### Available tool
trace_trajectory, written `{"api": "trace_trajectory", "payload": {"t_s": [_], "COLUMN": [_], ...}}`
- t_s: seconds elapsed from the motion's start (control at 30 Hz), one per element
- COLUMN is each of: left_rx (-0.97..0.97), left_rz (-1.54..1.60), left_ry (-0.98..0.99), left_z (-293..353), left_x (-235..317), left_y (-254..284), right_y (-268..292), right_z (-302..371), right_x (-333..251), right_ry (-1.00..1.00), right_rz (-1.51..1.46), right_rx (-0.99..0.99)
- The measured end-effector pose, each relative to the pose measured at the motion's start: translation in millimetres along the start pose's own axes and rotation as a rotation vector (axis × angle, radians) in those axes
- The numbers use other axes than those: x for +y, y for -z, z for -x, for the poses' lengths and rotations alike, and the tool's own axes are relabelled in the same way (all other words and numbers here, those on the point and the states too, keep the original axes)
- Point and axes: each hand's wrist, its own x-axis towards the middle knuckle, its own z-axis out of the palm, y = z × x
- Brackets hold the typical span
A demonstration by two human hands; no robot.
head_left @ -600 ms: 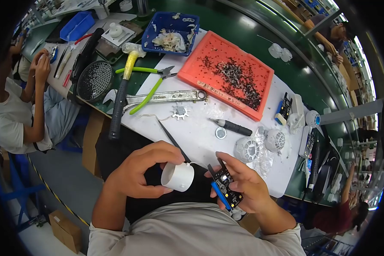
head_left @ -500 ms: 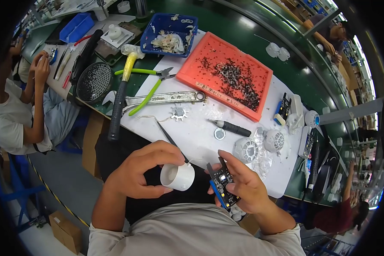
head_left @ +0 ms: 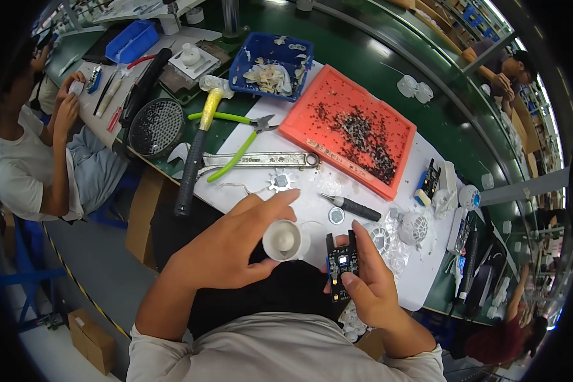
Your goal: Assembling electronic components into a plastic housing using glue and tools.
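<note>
My left hand [head_left: 239, 245] grips a small white plastic cup-shaped housing [head_left: 300, 249] between thumb and fingers. Its round opening faces up toward me, and a rounded pale shape shows inside. In my right hand [head_left: 372, 280] is a black circuit board [head_left: 341, 270] with two prongs at its top end and small lit spots on its face; the thumb presses on it. The housing and the board are held apart, side by side. Beyond them on the white sheet [head_left: 248, 197] lie a black-handled pointed tool [head_left: 358, 207], a silver disc [head_left: 336, 215] and a star-shaped metal piece [head_left: 280, 181].
A red tray [head_left: 337, 156] of small black bits lies ahead, beside a blue bin [head_left: 270, 90]. Left are a hammer [head_left: 190, 175], an adjustable wrench [head_left: 261, 160] and green-handled pliers [head_left: 239, 149]. White lattice domes [head_left: 414, 228] sit right. A co-worker [head_left: 28, 159] sits at far left.
The white housing has turned so its opening faces me and has moved right and up. The board has turned more upright. A dark pointed tool beside my left hand no longer shows.
</note>
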Motion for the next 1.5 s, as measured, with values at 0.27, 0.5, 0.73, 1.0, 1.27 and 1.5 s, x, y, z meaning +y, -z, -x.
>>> {"api": "trace_trajectory", "payload": {"t_s": [0.27, 0.5, 0.73, 1.0, 1.27, 1.5], "left_rx": [-0.033, -0.073, -0.099, 0.063, 0.219, 0.105], "left_rz": [-0.254, -0.334, -0.283, -0.213, -0.103, -0.083], "left_ry": [-0.056, -0.039, -0.026, -0.064, -0.022, 0.082], "left_z": [-24, -35, -33, -25, -13, -10], "left_x": [-5, -11, -18, -25, -44, -50], "left_y": [-5, -1, -3, -23, -35, -38], "right_y": [1, -4, -7, -8, -18, -62], "right_z": [-31, -41, -50, -56, -64, -101], "right_x": [7, -2, -3, -4, -6, -87], "right_ry": [0.273, 0.264, 0.336, 0.356, 0.500, 0.688], "right_rz": [0.673, 0.777, 0.891, 0.936, 1.295, 1.087], "right_rx": [0.113, 0.155, 0.169, 0.200, 0.229, -0.098]}}
